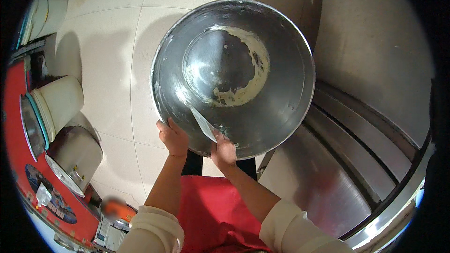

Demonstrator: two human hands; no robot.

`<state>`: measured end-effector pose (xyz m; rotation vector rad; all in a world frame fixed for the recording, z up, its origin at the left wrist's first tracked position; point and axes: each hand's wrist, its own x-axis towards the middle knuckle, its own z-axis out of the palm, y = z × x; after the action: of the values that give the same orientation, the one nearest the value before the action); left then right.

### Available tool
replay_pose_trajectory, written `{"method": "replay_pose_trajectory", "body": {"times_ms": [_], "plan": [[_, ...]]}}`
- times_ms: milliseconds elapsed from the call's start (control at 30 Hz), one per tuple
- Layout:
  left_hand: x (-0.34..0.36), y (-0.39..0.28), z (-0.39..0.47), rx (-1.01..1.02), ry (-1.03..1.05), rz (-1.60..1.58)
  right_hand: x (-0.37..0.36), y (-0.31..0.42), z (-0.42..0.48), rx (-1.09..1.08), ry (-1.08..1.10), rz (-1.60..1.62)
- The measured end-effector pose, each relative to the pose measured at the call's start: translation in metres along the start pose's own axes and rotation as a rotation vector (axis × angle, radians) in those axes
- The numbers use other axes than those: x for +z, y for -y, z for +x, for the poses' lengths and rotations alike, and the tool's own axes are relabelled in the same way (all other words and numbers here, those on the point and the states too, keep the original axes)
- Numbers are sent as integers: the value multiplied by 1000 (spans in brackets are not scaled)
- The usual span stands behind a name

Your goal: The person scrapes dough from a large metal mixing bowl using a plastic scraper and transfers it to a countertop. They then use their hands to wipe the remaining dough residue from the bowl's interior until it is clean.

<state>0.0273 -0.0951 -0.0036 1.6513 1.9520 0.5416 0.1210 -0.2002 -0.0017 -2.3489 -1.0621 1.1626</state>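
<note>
A large round stainless-steel mixing bowl point(286, 77) fills the middle of the view, its open side facing me. Pale dough or batter residue point(261, 70) clings in a thick partial ring around its bottom, with thinner smears on the wall. My left hand point(173, 138) grips the bowl's rim at the lower left. In my right hand point(224, 151), at the near side of the bowl, is a flat pale scraper point(201, 121). Its tip points up and left, at or close to the bowl's inner wall. What supports the bowl underneath is hidden.
Steel cabinet-like fronts point(337, 161) run along the right. White buckets point(63, 102) and a steel cylindrical container point(79, 153) line the left, beside a red surface point(15, 112). Pale tiled floor point(102, 70) lies beyond the bowl. A red apron point(214, 203) hangs before me.
</note>
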Motion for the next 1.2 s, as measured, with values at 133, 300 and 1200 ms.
{"method": "replay_pose_trajectory", "body": {"times_ms": [133, 300, 1200], "plan": [[-4, 1, 22, 34, 127, 21, 1, 13, 1, 233, -48, 313], [-6, -7, 58, 150, 160, -20, -18, -30, 38, 127, -302, 358], [-8, -13, 67, 191, 134, 28, -52, -110, 129, 468, 662, 818]]}}
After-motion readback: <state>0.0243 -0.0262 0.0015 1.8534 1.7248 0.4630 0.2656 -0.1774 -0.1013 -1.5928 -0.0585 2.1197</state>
